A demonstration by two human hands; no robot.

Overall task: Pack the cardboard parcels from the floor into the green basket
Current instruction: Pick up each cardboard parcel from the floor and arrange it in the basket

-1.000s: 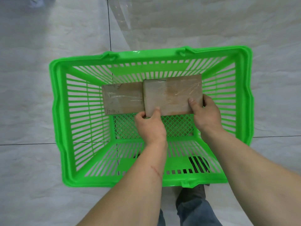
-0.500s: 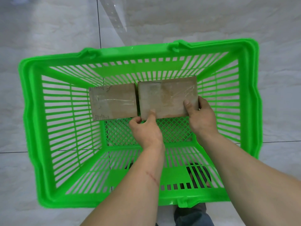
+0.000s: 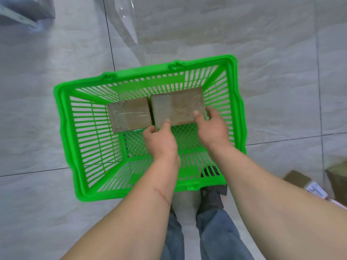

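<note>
A green slatted basket [image 3: 63,128] stands on the tiled floor in front of me. Two taped cardboard parcels lie side by side at its far end. The left parcel [image 3: 129,114] rests free on the mesh bottom. The right parcel [image 3: 177,106] is gripped by both hands along its near edge. My left hand [image 3: 159,140] pinches its near left corner with thumb on top. My right hand [image 3: 213,126] grips its near right corner, thumb on top and fingers around the side. The two parcels sit nearly touching.
More cardboard parcels [image 3: 300,181] lie on the floor at the far right edge. My shoes [image 3: 213,186] and jeans stand just behind the basket's near wall. A clear plastic sheet [image 3: 129,25] and a grey object [image 3: 22,10] lie beyond the basket.
The right parcel has been lowered beside the left one near the basket bottom. The view has pulled back and shifted, so the basket looks smaller and more floor shows at right.
</note>
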